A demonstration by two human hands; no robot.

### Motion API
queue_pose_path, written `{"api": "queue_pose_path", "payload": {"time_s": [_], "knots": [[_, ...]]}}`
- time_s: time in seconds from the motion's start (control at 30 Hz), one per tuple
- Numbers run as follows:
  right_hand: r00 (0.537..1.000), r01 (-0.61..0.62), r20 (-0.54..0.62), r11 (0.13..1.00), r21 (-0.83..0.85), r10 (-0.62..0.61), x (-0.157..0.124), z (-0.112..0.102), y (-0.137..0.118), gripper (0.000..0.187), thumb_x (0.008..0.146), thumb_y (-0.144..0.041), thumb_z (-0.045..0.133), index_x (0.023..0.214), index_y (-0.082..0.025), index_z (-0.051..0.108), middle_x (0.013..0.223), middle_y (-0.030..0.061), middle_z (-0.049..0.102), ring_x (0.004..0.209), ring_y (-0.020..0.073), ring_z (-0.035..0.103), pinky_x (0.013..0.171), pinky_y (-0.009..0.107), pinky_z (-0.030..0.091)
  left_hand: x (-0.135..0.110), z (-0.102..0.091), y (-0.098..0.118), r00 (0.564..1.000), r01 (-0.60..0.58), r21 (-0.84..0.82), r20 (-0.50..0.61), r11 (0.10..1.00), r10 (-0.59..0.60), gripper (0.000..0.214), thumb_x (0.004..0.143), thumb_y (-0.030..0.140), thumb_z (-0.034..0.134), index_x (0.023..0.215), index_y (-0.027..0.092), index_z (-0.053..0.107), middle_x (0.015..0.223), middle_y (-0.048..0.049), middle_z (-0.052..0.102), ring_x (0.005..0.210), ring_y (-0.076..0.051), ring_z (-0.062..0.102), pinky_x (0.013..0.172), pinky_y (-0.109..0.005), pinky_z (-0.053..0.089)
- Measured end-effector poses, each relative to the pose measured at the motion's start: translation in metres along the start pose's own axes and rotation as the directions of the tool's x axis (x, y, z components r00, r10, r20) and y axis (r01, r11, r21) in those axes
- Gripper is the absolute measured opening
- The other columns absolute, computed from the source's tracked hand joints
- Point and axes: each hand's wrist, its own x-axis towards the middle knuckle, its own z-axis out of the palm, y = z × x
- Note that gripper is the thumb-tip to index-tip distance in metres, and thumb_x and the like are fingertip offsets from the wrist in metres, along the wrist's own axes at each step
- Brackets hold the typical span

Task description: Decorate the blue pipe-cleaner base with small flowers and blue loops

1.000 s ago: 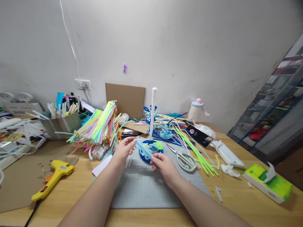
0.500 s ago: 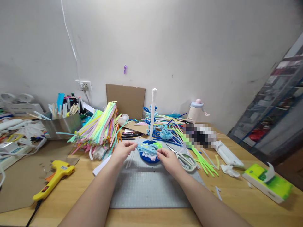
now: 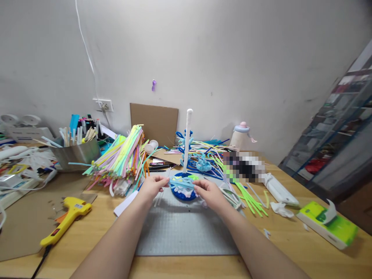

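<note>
Between my two hands runs a short bundle of light blue pipe cleaners (image 3: 180,183). The fingers of my left hand (image 3: 155,186) pinch its left end, and my right hand (image 3: 207,190) pinches the right end. Just behind the bundle lies a round dark blue base (image 3: 183,197) with white, light blue and green fuzzy trim on it. A white upright rod (image 3: 187,141) rises behind or from that base; its foot is partly hidden. Scissors (image 3: 231,197) lie right of the base, partly covered by my right hand.
A grey cutting mat (image 3: 186,236) lies under my hands. To the left are a yellow glue gun (image 3: 68,217), a pile of colourful pipe cleaners (image 3: 122,159) and a metal holder (image 3: 75,155). Green pipe cleaners (image 3: 251,201), a tissue pack (image 3: 328,224) and a bottle (image 3: 240,136) stand or lie right.
My right hand has shifted slightly right and up, covering more of the scissors. The light blue bundle is still held between both hands, now a little more level.
</note>
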Motion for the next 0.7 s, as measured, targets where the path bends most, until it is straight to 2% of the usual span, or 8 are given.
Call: {"api": "queue_pose_path", "payload": {"time_s": [0.1,0.2,0.3,0.47,0.63,0.7], "knots": [[0.997,0.077,-0.017,0.997,0.029,-0.076,-0.002,0.0005,-0.0033,0.027,0.075,-0.028,0.053,0.099,-0.017,0.056,0.067,-0.001,0.053,0.062,0.0136,0.05,0.06,0.025,0.04,0.0007,-0.0008,0.0001,0.999,0.029,-0.046,-0.012,0.999,-0.029,0.031,0.05,0.04,0.073,0.059,0.013,0.062,0.059,-0.0053,0.063,0.062,-0.016,0.058,0.049,-0.021,0.034],[0.985,0.164,-0.059,0.986,-0.011,-0.164,-0.0057,0.0013,-0.0074,0.029,0.072,-0.028,0.057,0.1,-0.019,0.055,0.076,0.0006,0.055,0.07,0.015,0.053,0.064,0.026,0.041,0.0024,-0.0027,0.0,0.997,0.072,-0.114,-0.034,0.991,-0.076,0.032,0.049,0.039,0.075,0.06,0.013,0.062,0.06,-0.0051,0.063,0.062,-0.015,0.057,0.049,-0.02,0.032],[0.976,0.182,-0.118,0.983,-0.021,-0.183,-0.008,0.002,-0.0091,0.027,0.071,-0.031,0.06,0.097,-0.021,0.058,0.083,0.0024,0.058,0.066,0.0143,0.052,0.059,0.025,0.042,0.0036,-0.0045,0.0001,0.992,0.12,-0.162,-0.02,0.979,-0.125,0.032,0.048,0.038,0.076,0.061,0.012,0.063,0.063,-0.0054,0.063,0.063,-0.015,0.057,0.048,-0.02,0.031],[0.967,0.177,-0.186,0.984,-0.013,-0.176,-0.0074,0.0019,-0.0089,0.022,0.074,-0.034,0.057,0.088,-0.018,0.06,0.082,0.0039,0.061,0.055,0.0121,0.05,0.052,0.025,0.04,0.0009,-0.0033,0.0025,0.979,0.201,-0.191,0.016,0.961,-0.201,0.03,0.05,0.037,0.076,0.065,0.013,0.063,0.065,-0.0045,0.064,0.062,-0.013,0.058,0.049,-0.02,0.031],[0.944,0.259,-0.197,0.964,-0.057,-0.266,-0.0067,0.0019,-0.0088,0.021,0.073,-0.03,0.061,0.091,-0.019,0.063,0.093,0.0059,0.064,0.085,0.0196,0.058,0.072,0.03,0.045,-0.0018,0.0,0.003,0.97,0.243,-0.266,0.067,0.933,-0.233,0.027,0.054,0.032,0.076,0.07,0.014,0.065,0.066,-0.0029,0.064,0.061,-0.011,0.058,0.051,-0.019,0.033],[0.935,0.275,-0.21,0.958,-0.083,-0.287,-0.0067,0.0023,-0.0085,0.019,0.073,-0.029,0.06,0.089,-0.018,0.063,0.091,0.0062,0.064,0.088,0.0203,0.058,0.075,0.031,0.045,-0.0017,0.0005,0.0022,0.969,0.249,-0.299,0.076,0.921,-0.237,0.026,0.054,0.03,0.076,0.071,0.014,0.065,0.066,-0.0033,0.065,0.061,-0.011,0.058,0.05,-0.019,0.033]]}}
